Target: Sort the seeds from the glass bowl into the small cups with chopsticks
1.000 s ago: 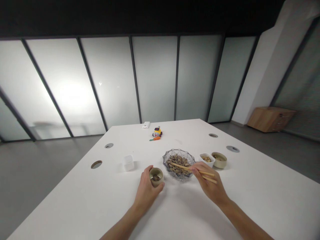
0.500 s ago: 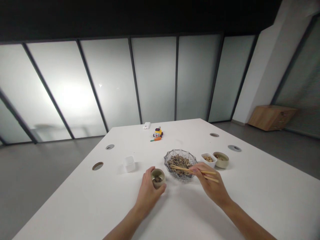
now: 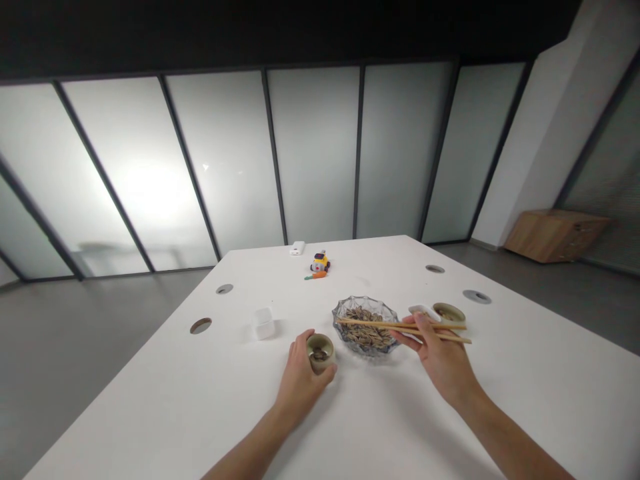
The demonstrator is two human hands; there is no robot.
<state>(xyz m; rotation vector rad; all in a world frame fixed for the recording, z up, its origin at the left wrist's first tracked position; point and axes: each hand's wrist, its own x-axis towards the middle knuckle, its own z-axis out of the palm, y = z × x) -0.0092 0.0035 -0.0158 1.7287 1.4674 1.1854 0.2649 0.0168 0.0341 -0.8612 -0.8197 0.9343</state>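
Observation:
My left hand [image 3: 303,375] is wrapped round a small beige cup [image 3: 321,352] standing on the white table, with a few dark seeds at its bottom. In my right hand [image 3: 443,360] is a pair of wooden chopsticks [image 3: 385,325], their tips over the left part of a clear glass bowl [image 3: 367,345]. Sunflower seeds [image 3: 370,331] fill much of that bowl. Whether the tips pinch a seed is too small to tell. Behind my right hand, partly hidden, sit a white dish [image 3: 424,311] and a second beige cup [image 3: 450,313].
A white square container [image 3: 263,323] stands left of the cup. Farther back on the table [image 3: 270,413] are a toy car [image 3: 320,261], a toy carrot [image 3: 316,275] and a white box-like device [image 3: 297,248]. Several round holes lie near the table's sides.
My right hand has moved right and the chopsticks have lifted out of the seeds to above the bowl's left side. My left hand still holds the cup. The view has shifted slightly.

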